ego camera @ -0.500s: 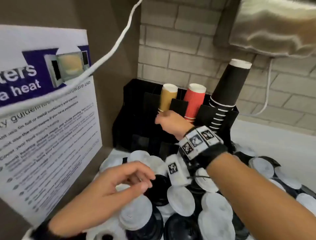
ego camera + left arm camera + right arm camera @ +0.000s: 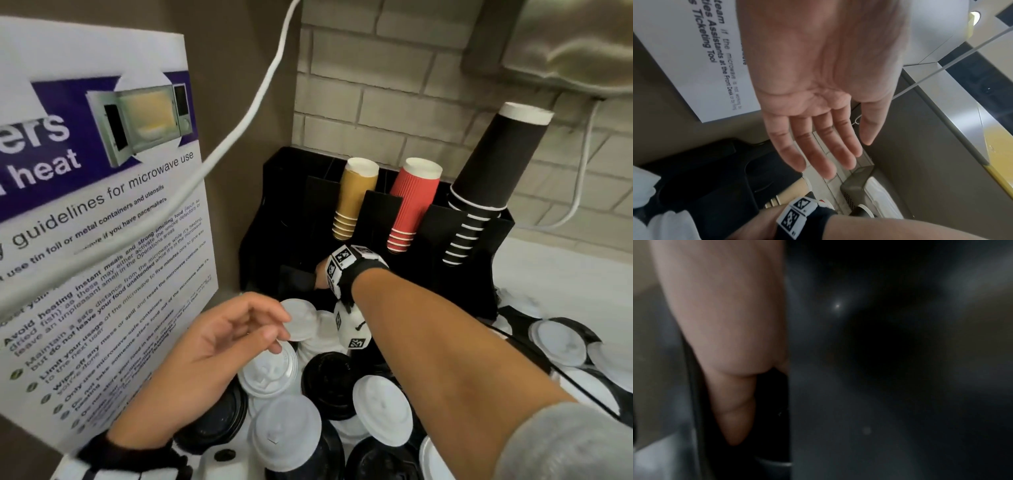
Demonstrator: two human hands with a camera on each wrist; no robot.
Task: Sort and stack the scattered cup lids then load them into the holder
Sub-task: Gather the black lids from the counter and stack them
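White lids [image 2: 270, 373] and black lids [image 2: 329, 377] lie heaped on the counter in front of the black holder [image 2: 462, 274]. My left hand [image 2: 274, 329] hovers over the heap with loose fingers, its thumb just above a white lid, and it holds nothing. In the left wrist view that left hand [image 2: 828, 146] shows a bare palm with straight fingers. My right hand [image 2: 320, 274] reaches into the holder's low front compartment and grips a dark stack of black lids [image 2: 296, 279]. In the dim, blurred right wrist view one of its fingers [image 2: 731, 402] lies against a black edge.
Gold cups [image 2: 352, 198], red cups [image 2: 411, 205] and tall black cups [image 2: 486, 178] stand upside down in the holder's rear slots. A microwave notice [image 2: 102, 240] covers the wall on the left and a white cable [image 2: 239, 130] hangs across it. More lids [image 2: 558, 342] spread to the right.
My right hand has dropped from beside the cups down into the holder's front compartment. My left hand has stayed over the heap, its fingers a little looser.
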